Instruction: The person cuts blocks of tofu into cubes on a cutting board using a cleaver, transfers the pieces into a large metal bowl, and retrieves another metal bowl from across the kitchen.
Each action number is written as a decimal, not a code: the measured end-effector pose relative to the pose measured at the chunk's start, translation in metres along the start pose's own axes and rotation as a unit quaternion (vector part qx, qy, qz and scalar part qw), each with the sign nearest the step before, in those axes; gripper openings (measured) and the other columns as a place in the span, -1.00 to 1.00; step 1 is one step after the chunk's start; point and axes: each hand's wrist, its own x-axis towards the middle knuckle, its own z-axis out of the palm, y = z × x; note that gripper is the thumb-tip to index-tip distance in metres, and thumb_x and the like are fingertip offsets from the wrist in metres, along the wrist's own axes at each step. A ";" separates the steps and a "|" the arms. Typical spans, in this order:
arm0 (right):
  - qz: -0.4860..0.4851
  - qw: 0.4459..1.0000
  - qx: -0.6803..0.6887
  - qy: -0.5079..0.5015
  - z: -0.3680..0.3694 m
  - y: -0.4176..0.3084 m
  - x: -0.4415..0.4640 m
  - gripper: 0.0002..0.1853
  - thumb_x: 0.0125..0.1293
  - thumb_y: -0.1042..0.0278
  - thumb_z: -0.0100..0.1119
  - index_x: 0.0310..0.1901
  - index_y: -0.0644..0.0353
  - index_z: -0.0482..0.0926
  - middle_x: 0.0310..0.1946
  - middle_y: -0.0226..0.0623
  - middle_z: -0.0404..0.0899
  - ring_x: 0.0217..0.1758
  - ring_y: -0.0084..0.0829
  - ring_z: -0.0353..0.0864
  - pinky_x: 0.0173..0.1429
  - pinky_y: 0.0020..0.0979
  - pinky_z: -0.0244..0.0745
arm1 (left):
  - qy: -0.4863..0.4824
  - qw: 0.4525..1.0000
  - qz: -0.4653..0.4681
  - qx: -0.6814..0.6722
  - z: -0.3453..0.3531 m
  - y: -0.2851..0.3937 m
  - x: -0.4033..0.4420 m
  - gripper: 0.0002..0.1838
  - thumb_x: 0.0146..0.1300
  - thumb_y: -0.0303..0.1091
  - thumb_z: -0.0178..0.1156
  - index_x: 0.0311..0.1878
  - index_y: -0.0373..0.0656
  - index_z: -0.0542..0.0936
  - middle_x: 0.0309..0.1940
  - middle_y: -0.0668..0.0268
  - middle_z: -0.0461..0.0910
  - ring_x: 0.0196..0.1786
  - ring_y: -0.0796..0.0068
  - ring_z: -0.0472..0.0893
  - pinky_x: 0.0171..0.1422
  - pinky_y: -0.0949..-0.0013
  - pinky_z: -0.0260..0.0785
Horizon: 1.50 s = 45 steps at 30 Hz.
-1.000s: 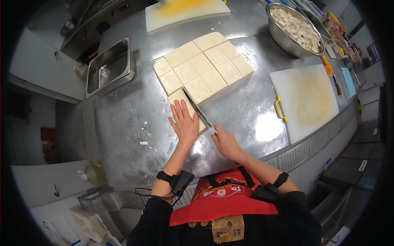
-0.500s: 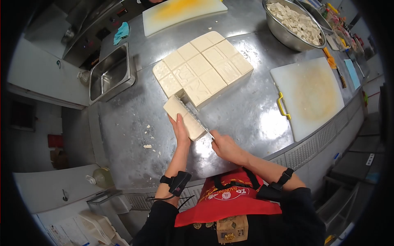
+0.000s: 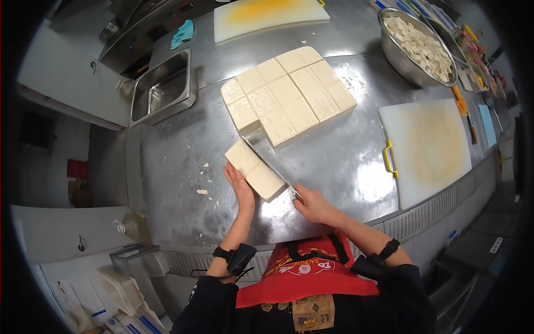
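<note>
A long tofu piece (image 3: 255, 170) lies on the steel table, separated from the large scored tofu slab (image 3: 289, 92) by a narrow gap. My left hand (image 3: 240, 188) lies along the piece's left side, fingers extended and touching it. My right hand (image 3: 315, 206) is closed around the handle of a knife (image 3: 267, 160). The blade runs along the right side of the piece, between it and the slab. The slab has a notch at its near left corner.
A steel pan (image 3: 162, 88) sits at the left. A bowl of tofu cubes (image 3: 418, 50) stands at the back right, near a white cutting board (image 3: 425, 150). Another board (image 3: 270, 19) lies at the back, beside a teal cloth (image 3: 182, 34). Crumbs (image 3: 202, 192) dot the table.
The tofu piece has come away from the slab toward me and the lower left. My left hand has moved from its top to its left side. The knife has moved nearer with it.
</note>
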 end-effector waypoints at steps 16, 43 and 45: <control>0.068 0.993 0.099 0.009 -0.012 0.032 0.014 -0.78 0.29 0.31 0.07 -0.13 0.25 0.46 -0.50 -0.15 0.52 -0.41 -0.28 0.52 -0.28 -0.27 0.40 | 0.109 0.927 -0.107 -0.344 0.024 0.010 0.003 -0.28 0.48 0.06 -0.24 0.46 -0.32 -0.06 0.45 -0.07 -0.04 0.50 0.10 0.01 0.53 0.18 -0.10; -0.034 0.972 0.230 0.013 -0.163 0.056 -0.128 -0.81 0.37 0.35 -0.04 -0.04 0.18 0.41 -0.57 -0.54 0.31 -0.61 -0.70 0.20 -0.56 -0.55 0.18 | 0.087 0.975 0.040 -0.203 0.161 0.153 -0.097 -0.34 0.49 -0.05 -0.23 0.44 -0.35 -0.03 0.41 0.04 0.07 0.43 0.21 0.17 0.50 0.23 0.00; -0.025 0.972 0.228 0.046 -0.200 0.089 -0.167 -0.78 0.37 0.35 -0.04 0.00 0.18 0.40 -0.61 -0.55 0.28 -0.65 -0.69 0.20 -0.60 -0.56 0.16 | 0.052 0.971 0.031 -0.231 0.221 0.162 -0.127 -0.34 0.49 -0.05 -0.22 0.43 -0.38 0.00 0.41 0.04 0.08 0.44 0.22 0.15 0.52 0.25 -0.05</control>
